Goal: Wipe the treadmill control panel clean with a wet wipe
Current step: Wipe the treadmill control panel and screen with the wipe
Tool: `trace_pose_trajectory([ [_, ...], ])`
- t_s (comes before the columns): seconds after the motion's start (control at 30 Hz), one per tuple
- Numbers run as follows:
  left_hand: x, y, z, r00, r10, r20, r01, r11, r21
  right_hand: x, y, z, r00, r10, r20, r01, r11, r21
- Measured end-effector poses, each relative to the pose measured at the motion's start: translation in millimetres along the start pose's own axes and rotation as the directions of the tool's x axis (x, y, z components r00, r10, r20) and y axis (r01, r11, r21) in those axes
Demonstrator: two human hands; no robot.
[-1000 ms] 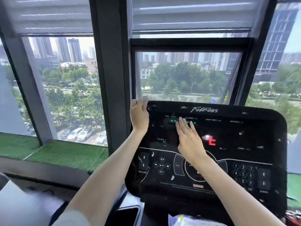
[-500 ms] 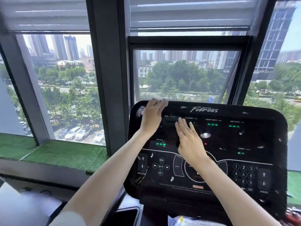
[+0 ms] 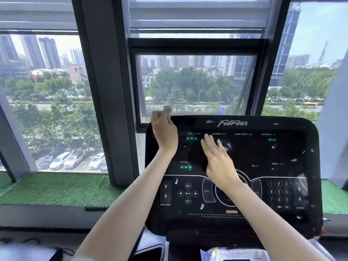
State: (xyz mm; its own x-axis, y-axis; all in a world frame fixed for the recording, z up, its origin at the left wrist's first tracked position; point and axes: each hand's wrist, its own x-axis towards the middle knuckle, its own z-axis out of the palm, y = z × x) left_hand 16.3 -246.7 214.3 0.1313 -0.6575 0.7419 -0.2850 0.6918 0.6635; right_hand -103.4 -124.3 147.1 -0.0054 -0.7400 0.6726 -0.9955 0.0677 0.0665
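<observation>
As the right hand (image 3: 219, 166) lies flat, its fingers (image 3: 208, 147) touch the control panel (image 3: 254, 153)

The control panel (image 3: 252, 153) is glossy black plastic, smooth enough to throw back light, with pale flecks stuck on it toward three o'clock. At nine o'clock from it lies rough green artificial turf (image 3: 62, 189). The window post (image 3: 105, 91) looks like matt grey metal, and the blind slats (image 3: 197, 14) look smooth.

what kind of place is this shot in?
Probably a gym or fitness room high in a city building: a treadmill control panel marked Fitness, big windows over towers and a car park, artificial turf on the sill.
</observation>
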Motion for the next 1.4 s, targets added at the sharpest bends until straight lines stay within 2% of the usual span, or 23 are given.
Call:
trace_pose_trajectory([
  [0.03,-6,7,5,0.988,0.117,0.097,-0.12,0.992,0.026,0,0,0,1.0,0.006,-0.002,-0.006,1.0,0.0],
  [0.1,-17,10,14,0.868,0.362,0.34,-0.384,0.924,-0.005,0,-1,-2,1.0,0.013,-0.003,-0.013,1.0,0.001],
  [0.13,-15,7,14,0.83,0.407,0.381,-0.433,0.901,-0.019,1,0,-3,1.0,0.014,-0.003,-0.014,1.0,0.006],
  [0.17,-9,2,14,0.854,0.378,0.358,-0.397,0.917,-0.02,1,-1,-3,1.0,0.013,0.001,-0.013,1.0,0.009],
  [0.23,-1,-4,8,0.979,0.148,0.137,-0.14,0.988,-0.066,1,-3,-3,1.0,0.015,0.011,-0.015,1.0,0.005],
  [0.27,-2,-3,7,0.998,0.047,0.047,-0.043,0.995,-0.085,1,-4,-2,1.0,0.017,0.013,-0.017,1.0,0.003],
  [0.3,-6,3,8,0.999,0.032,0.029,-0.029,0.996,-0.08,1,-4,-2,1.0,0.02,0.013,-0.02,1.0,0.001],
  [0.33,-10,10,11,0.989,0.118,0.089,-0.114,0.993,-0.043,0,-4,-2,1.0,0.022,0.013,-0.022,1.0,0.0],
  [0.4,-19,16,20,0.882,0.351,0.315,-0.356,0.934,-0.045,1,-2,-3,1.0,0.019,0.013,-0.019,1.0,0.002],
  [0.43,-18,15,21,0.839,0.39,0.379,-0.393,0.917,-0.072,1,-2,-4,1.0,0.009,0.018,-0.009,1.0,0.006],
  [0.5,-7,9,20,0.908,0.294,0.3,-0.282,0.956,-0.082,1,-1,-4,0.999,-0.019,0.035,0.019,1.0,0.002],
  [0.53,-3,6,18,0.97,0.174,0.171,-0.159,0.983,-0.095,1,0,-4,0.999,-0.029,0.046,0.029,1.0,0.001],
  [0.6,-6,9,19,1.0,-0.018,-0.013,0.016,0.993,-0.115,0,6,-5,0.995,-0.055,0.08,0.053,0.998,0.036],
  [0.67,-18,24,30,0.996,0.08,0.048,-0.077,0.996,-0.05,1,16,-8,0.989,-0.124,0.085,0.113,0.987,0.115],
  [0.77,-31,36,44,0.914,0.255,0.317,-0.251,0.966,-0.054,4,39,-26,0.975,-0.208,0.081,0.189,0.963,0.19],
  [0.83,-25,35,42,0.959,0.158,0.235,-0.139,0.986,-0.095,5,59,-37,0.99,-0.143,0.012,0.138,0.97,0.199],
  [0.93,-27,42,41,0.988,-0.133,-0.08,0.122,0.984,-0.127,3,87,-47,0.998,-0.056,-0.029,0.06,0.988,0.142],
  [0.97,-33,49,47,0.988,-0.125,-0.088,0.116,0.988,-0.101,3,94,-47,0.999,-0.041,-0.027,0.044,0.992,0.119],
  [1.1,-43,60,61,0.975,0.115,0.19,-0.11,0.993,-0.035,-2,108,-43,0.998,-0.055,-0.01,0.055,0.998,0.03],
  [1.23,-38,62,59,0.979,-0.146,-0.145,0.136,0.988,-0.076,-1,113,-39,0.997,-0.073,0.011,0.073,0.997,0.003],
  [1.27,-43,67,63,0.988,-0.1,-0.116,0.098,0.995,-0.028,-1,113,-38,0.997,-0.079,0.006,0.079,0.997,-0.006],
  [1.33,-54,75,75,0.987,0.102,0.122,-0.106,0.994,0.03,-1,114,-37,0.995,-0.099,0.023,0.1,0.994,-0.043],
  [1.4,-51,74,75,0.963,0.156,0.222,-0.163,0.987,0.012,-2,116,-38,0.991,-0.12,0.052,0.123,0.991,-0.055],
])
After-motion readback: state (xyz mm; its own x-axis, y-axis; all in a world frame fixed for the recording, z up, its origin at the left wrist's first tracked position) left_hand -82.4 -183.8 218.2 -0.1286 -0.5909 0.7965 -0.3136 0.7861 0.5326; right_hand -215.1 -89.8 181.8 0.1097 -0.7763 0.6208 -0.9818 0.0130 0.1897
